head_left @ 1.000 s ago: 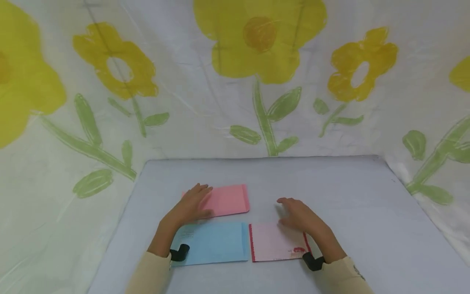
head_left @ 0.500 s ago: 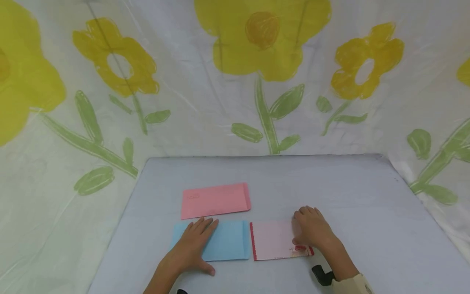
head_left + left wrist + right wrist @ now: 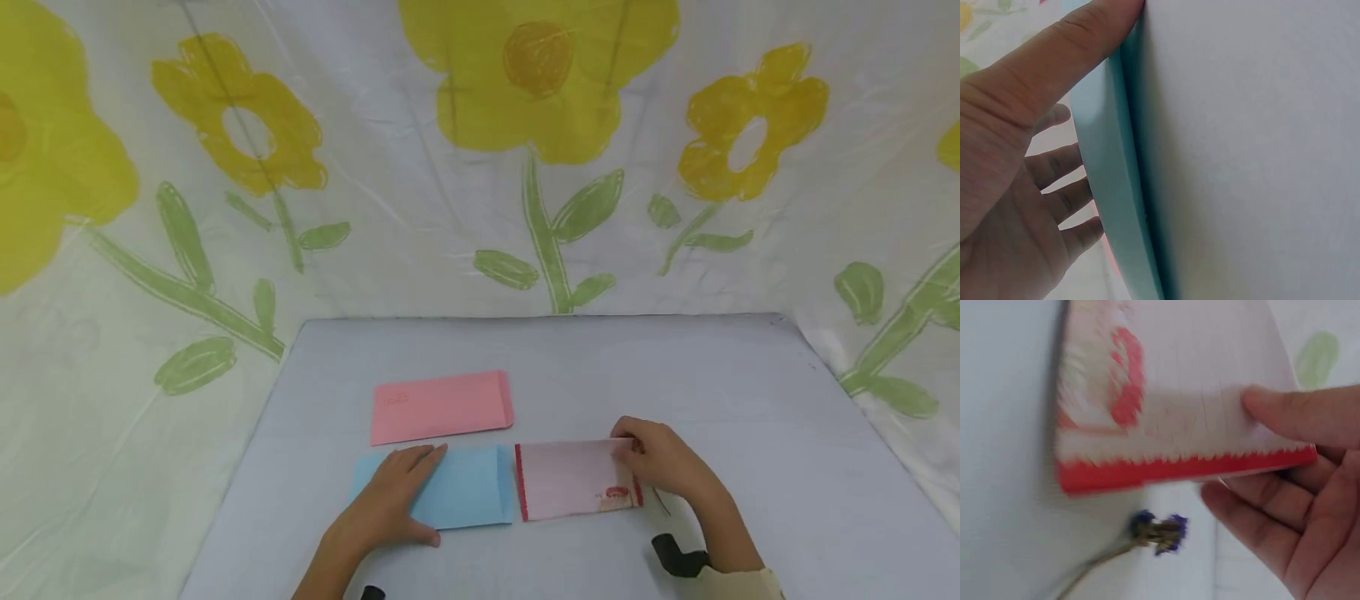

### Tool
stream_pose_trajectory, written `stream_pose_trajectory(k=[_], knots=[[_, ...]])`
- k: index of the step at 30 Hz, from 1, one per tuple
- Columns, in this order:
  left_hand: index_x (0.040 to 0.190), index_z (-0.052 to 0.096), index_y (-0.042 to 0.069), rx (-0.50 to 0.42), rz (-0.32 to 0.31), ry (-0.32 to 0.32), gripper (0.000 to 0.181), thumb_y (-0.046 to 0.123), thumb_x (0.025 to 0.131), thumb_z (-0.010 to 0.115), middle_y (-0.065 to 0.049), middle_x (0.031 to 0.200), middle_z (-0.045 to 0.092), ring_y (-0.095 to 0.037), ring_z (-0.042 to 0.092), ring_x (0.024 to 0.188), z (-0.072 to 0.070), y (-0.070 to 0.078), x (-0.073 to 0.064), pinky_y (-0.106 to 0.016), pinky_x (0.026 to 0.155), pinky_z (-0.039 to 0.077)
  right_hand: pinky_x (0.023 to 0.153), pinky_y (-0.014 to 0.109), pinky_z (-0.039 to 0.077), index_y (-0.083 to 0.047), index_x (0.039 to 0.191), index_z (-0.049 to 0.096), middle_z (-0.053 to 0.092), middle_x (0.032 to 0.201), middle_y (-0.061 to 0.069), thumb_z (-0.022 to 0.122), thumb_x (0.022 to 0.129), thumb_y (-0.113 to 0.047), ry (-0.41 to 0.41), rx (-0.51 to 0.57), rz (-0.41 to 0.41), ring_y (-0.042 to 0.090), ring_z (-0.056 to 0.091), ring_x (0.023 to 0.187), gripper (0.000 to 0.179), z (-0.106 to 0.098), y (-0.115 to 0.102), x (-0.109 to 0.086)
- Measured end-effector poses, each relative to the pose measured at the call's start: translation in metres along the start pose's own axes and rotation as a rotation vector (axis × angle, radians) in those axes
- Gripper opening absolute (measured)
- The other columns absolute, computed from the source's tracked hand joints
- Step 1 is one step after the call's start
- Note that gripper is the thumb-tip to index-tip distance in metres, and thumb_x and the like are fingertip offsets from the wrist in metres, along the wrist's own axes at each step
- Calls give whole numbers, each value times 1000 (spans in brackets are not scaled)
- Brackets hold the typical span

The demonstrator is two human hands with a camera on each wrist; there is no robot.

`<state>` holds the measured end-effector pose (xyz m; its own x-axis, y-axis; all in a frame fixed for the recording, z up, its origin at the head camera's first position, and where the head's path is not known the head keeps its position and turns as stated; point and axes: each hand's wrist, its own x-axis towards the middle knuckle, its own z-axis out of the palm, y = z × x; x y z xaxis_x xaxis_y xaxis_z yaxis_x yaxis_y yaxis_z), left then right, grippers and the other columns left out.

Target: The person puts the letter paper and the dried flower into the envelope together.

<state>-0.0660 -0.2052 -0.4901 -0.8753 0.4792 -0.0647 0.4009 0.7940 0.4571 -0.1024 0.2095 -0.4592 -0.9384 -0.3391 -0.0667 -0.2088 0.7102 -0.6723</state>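
Observation:
In the head view, a light-blue envelope (image 3: 468, 492) lies on the table, with my left hand (image 3: 393, 496) spread across it. The left wrist view has the thumb at the envelope's near edge and the fingertips by the far edge. To the right, my right hand (image 3: 663, 458) pinches a pink sheet of letter paper (image 3: 570, 479) at its far right corner, thumb above and fingers below. That lined sheet has red scalloped borders and a printed red motif, and its held end is lifted. A small dried purple flower (image 3: 1160, 532) lies beyond the red border in the right wrist view.
A pink envelope (image 3: 442, 408) lies flat behind the blue one. The pale table (image 3: 712, 367) meets a white flower-painted curtain (image 3: 420, 250) at its back and sides. A black wrist mount (image 3: 678, 557) sits on the right wrist.
My left hand has come back from the pink envelope onto the blue one. My right hand has moved onto the letter paper, taken its right corner and raised it, uncovering the dried flower's stem.

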Motion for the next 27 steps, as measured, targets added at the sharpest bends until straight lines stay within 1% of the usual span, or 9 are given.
stream_pose_trajectory(k=[1, 4, 7, 9, 13, 16, 20, 27], knots=[[155, 38, 12, 1, -1, 0, 121, 46, 56, 97, -12, 149, 45, -31, 39, 137, 0, 0, 0, -57, 115, 25, 62, 31, 48, -10, 99, 67, 62, 86, -2, 68, 91, -1, -5, 48, 0, 15, 52, 74, 12, -4, 1, 0], [155, 38, 12, -11, 3, 5, 121, 46, 55, 97, -12, 148, 45, -32, 39, 136, 1, 0, 1, -57, 115, 26, 63, 28, 49, -8, 97, 66, 63, 89, 2, 69, 92, -2, 10, 184, -10, 18, 55, 78, 9, -11, 4, 0], [154, 39, 11, -21, 9, 11, 120, 44, 55, 98, -12, 147, 46, -32, 39, 136, 0, 0, 0, -57, 115, 26, 62, 27, 49, -6, 99, 67, 63, 90, 4, 69, 92, -3, 20, 305, -5, 17, 56, 78, 8, -9, 6, 1], [154, 40, 11, -23, 11, 14, 120, 43, 55, 98, -12, 147, 46, -33, 40, 135, 0, 1, -1, -58, 115, 25, 59, 27, 48, -5, 100, 67, 62, 89, 5, 69, 92, -4, 9, 343, -6, 16, 55, 76, 8, -4, 7, 2], [154, 40, 11, -23, 12, 16, 118, 42, 56, 98, -11, 147, 46, -32, 39, 136, -1, 2, -1, -57, 115, 26, 55, 27, 47, -4, 101, 66, 61, 84, 5, 70, 92, -5, -42, 372, 2, 13, 53, 68, 10, 7, 7, 2], [154, 40, 11, -22, 10, 19, 117, 42, 56, 98, -10, 147, 46, -31, 39, 135, -1, 2, -1, -55, 113, 31, 55, 29, 51, -2, 103, 66, 63, 81, 7, 69, 92, -5, -97, 402, 16, 14, 55, 64, 11, 13, 7, 2], [153, 41, 12, -21, 11, 25, 116, 41, 56, 98, -10, 147, 47, -31, 41, 134, -2, 3, -2, -53, 111, 35, 55, 31, 54, 1, 103, 65, 66, 81, 11, 69, 93, -6, -173, 433, 23, 16, 58, 62, 13, 17, 9, 3], [152, 43, 10, -17, 28, 45, 116, 40, 55, 98, -10, 146, 48, -31, 41, 133, -3, 4, -4, -54, 110, 36, 54, 29, 51, 0, 99, 68, 65, 77, 10, 71, 92, -9, -231, 366, 13, 16, 58, 62, 12, 12, 11, 10]])
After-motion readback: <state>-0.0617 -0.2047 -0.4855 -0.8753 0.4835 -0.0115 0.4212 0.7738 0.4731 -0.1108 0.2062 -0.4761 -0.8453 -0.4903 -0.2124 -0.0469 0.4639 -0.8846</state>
